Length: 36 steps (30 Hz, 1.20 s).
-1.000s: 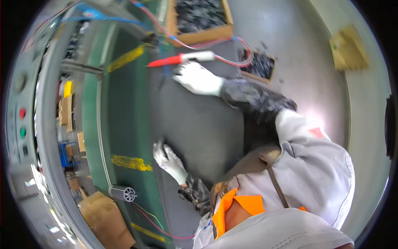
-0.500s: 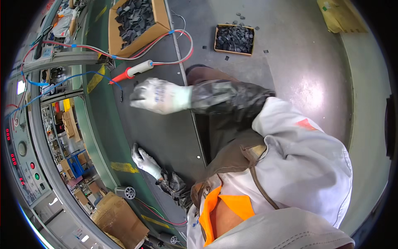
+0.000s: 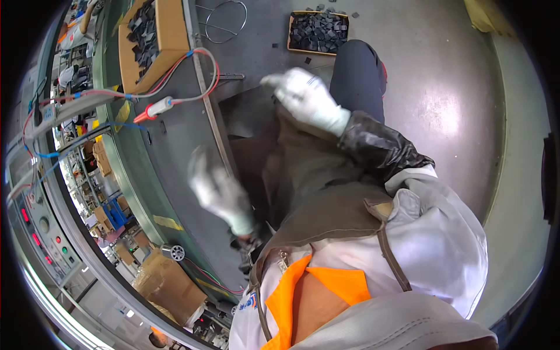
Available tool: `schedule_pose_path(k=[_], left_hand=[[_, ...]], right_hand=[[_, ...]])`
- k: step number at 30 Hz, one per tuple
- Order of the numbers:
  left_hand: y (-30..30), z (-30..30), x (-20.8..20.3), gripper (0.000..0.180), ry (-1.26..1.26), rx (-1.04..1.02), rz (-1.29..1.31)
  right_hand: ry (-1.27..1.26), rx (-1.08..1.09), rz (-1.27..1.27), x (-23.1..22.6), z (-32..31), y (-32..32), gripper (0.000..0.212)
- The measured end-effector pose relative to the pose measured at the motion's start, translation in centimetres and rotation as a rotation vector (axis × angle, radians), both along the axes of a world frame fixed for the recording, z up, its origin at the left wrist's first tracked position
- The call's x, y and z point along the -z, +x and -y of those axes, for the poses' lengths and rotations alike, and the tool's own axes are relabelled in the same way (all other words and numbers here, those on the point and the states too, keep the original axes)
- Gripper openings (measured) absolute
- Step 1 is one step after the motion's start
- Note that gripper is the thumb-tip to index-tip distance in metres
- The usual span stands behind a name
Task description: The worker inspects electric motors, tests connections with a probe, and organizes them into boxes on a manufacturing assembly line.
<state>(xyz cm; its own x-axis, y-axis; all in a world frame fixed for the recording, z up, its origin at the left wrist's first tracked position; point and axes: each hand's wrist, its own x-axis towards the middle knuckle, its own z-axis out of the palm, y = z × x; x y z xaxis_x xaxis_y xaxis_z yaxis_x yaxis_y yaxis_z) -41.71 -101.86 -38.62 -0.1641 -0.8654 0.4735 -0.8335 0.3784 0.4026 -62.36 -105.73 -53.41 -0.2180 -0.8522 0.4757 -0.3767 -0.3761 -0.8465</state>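
Note:
My right hand (image 3: pixel 306 99), in a white work glove, hangs in the air above my lap, beyond the edge of the dark bench (image 3: pixel 181 169). One finger reaches out to the left while the others are loosely bent, and I see nothing held in it. My left hand (image 3: pixel 216 189), also white-gloved, is over the bench's near edge. Motion smears its fingers, so its grip is unclear. On the bench lies a red and white probe-like tool (image 3: pixel 154 109) with a looped cable. Behind it stands a cardboard box (image 3: pixel 131 70) of small dark pieces.
A shallow box (image 3: pixel 318 32) of dark pieces sits on the floor, with a few loose ones around it. A round metal frame (image 3: pixel 227 23) is beside the bench. A control panel (image 3: pixel 49 239) with red displays is at the far left. My knee (image 3: pixel 356 76) sticks out to the right.
My right hand has swung from above the bench to the right, over my lap. My left hand has risen and come toward the bench edge. My body has turned, and my knee now shows.

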Motion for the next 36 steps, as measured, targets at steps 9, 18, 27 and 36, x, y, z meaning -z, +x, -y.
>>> schedule_pose_path(k=[9,18,27,36], left_hand=[[-10.9,14.3,26.9,0.026,1.161,0.039,-0.728],[-10.5,15.0,50.9,0.024,1.296,-0.245,-0.01],[-10.4,28.1,61.1,0.011,0.529,0.161,0.243],[14.5,42.7,67.1,0.044,0.796,0.049,0.892]], right_hand=[[0.684,0.54,0.502,10.2,7.7,-20.4,0.022],[0.979,0.37,-0.134,18.3,6.8,-21.7,0.03],[0.93,0.315,0.341,15.0,13.5,-17.9,0.04],[0.398,0.436,0.302,11.1,20.2,-22.7,0.05]])
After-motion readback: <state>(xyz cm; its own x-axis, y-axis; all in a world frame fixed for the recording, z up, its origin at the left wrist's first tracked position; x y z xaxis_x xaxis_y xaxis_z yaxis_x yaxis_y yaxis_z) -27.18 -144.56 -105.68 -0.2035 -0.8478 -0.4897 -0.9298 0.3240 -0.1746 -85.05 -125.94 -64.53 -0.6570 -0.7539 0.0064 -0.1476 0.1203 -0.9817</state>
